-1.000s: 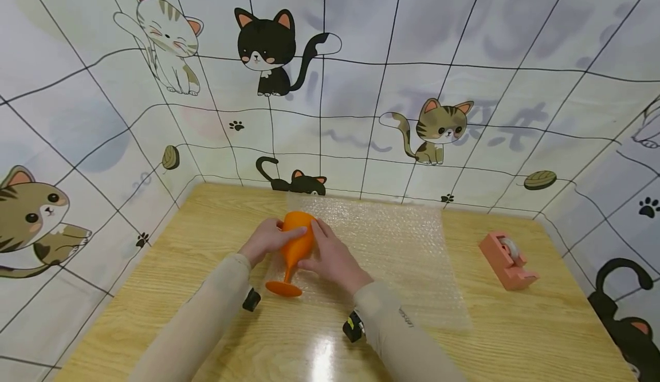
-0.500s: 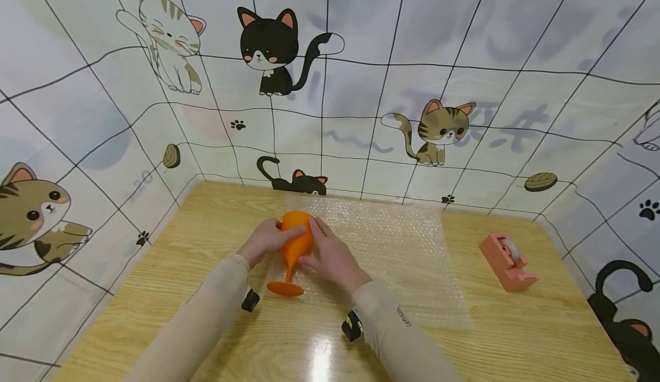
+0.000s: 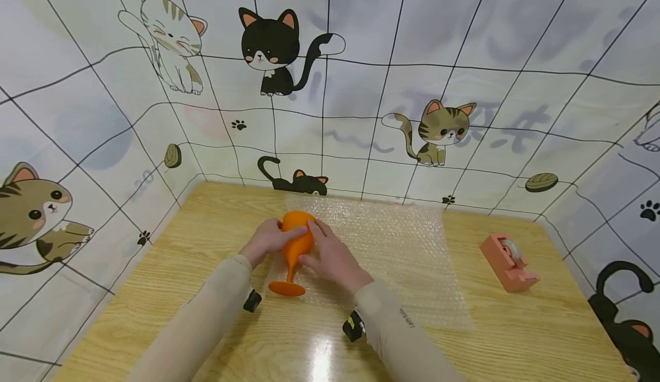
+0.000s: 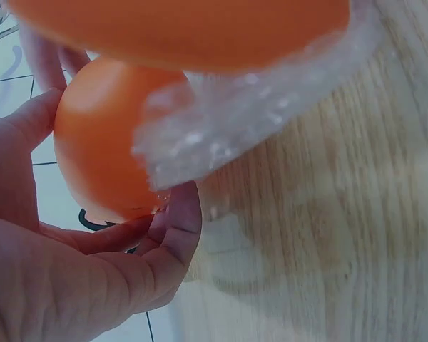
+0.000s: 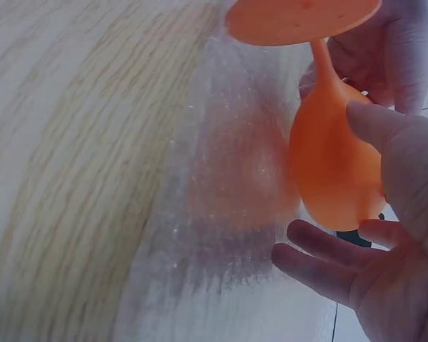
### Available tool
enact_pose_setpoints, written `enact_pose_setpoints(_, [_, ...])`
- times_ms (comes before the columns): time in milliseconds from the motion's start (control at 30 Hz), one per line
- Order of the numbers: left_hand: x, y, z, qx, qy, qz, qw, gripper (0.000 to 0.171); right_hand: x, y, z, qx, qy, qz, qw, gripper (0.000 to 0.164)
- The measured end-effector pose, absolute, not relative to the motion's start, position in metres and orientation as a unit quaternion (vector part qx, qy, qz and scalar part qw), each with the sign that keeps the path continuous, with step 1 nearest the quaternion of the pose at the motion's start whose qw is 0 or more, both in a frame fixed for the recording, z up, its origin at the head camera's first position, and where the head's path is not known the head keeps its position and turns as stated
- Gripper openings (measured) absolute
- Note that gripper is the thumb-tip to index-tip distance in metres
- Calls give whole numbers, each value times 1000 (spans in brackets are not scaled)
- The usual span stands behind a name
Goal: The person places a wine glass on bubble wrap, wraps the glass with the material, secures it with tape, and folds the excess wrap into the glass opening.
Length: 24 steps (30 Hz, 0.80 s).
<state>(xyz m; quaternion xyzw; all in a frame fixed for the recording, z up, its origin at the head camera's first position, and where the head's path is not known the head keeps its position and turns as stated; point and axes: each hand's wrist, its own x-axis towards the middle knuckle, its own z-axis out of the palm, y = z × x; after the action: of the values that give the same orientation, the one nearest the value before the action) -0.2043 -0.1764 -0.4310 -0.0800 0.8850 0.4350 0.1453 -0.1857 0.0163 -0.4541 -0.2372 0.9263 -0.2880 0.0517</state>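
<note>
An orange wine goblet (image 3: 296,247) lies tilted over the left part of a clear bubble wrap sheet (image 3: 392,250), its round foot toward me. From the left, my left hand (image 3: 267,239) grips the bowl, thumb across its upper side. My right hand (image 3: 335,256) holds the bowl from the other side, its thumb (image 5: 374,125) low on the bowl near the stem. Other right fingers (image 5: 321,267) spread beside the rim, over the wrap. In the left wrist view an edge of bubble wrap (image 4: 221,135) stands up beside the bowl, close to the left fingertips.
On the right of the wooden table (image 3: 515,336) stands a pink tape dispenser (image 3: 509,263) with a roll of clear tape. Walls of cat-printed cloth (image 3: 356,95) enclose the table at the back and both sides.
</note>
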Motion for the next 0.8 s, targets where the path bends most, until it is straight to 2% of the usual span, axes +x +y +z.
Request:
enact_pose_setpoints(500, [-198, -158, -424, -62, 904, 406, 120, 84, -191, 31, -459, -211, 913, -346, 48, 92])
enact_pose_setpoints(800, [-197, -158, -420, -40, 909, 397, 116, 75, -193, 38, -459, -198, 900, -384, 63, 90])
